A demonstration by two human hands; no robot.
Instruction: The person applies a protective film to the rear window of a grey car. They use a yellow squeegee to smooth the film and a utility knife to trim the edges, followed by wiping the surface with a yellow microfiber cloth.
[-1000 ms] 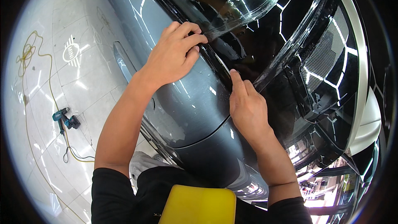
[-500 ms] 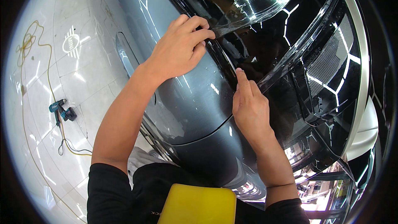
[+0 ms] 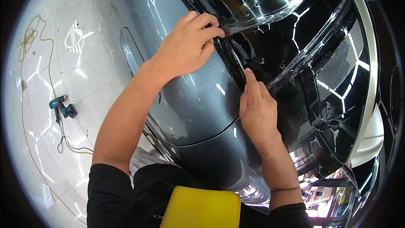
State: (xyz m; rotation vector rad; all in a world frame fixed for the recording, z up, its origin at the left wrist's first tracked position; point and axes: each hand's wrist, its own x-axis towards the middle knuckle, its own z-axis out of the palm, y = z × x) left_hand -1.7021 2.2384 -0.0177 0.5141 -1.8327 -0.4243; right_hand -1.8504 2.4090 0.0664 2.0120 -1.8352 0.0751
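The bent fingers of my left hand (image 3: 187,44) pinch the lower corner of a loose clear film (image 3: 263,20) at the base of the dark window. Its wet, wrinkled sheet lies over the glass (image 3: 270,52). Close by on the right, my right hand (image 3: 260,107) rests where the black window trim (image 3: 231,59) meets the glass. Its index finger points forward along the trim and the other fingers curl under; whatever they hold is hidden. Below the trim is the glossy grey car door (image 3: 198,103), with water drops on it.
A teal cordless drill (image 3: 63,107) lies on the pale tiled floor (image 3: 90,84) at left, beside a yellow hose (image 3: 52,59). A door handle (image 3: 130,48) stands out from the car's side. A yellow block-shaped thing (image 3: 200,209) is in front of my body.
The whole view has shifted slightly, moving the car and both hands a little to the right in the picture. Both hands keep nearly the same pose at the trim.
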